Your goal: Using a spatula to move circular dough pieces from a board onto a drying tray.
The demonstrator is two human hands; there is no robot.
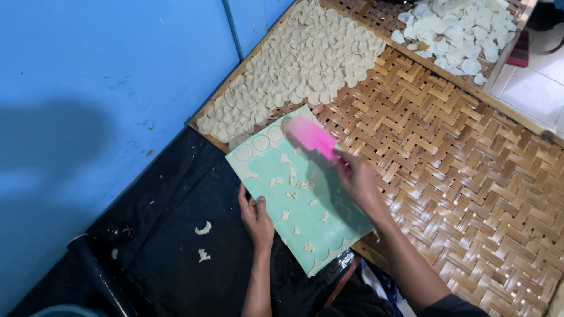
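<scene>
A pale green board (329, 226) lies half on a woven bamboo tray (458, 158) and half over black plastic. Thin dough rounds and small dough scraps (292, 194) stick to it. My left hand (257, 216) holds the board's near-left edge, thumb on top. My right hand (359, 183) grips a pink scraper (311, 136), blurred with motion, its blade over the board's far end near a few whole rounds (258, 144).
Many cut dough rounds (305, 64) lie in overlapping rows on the tray's far left. A second tray (455, 29) behind holds whiter rounds. A blue wall (106, 94) stands at left. Two dough scraps (203, 240) lie on the black plastic sheet (170, 199).
</scene>
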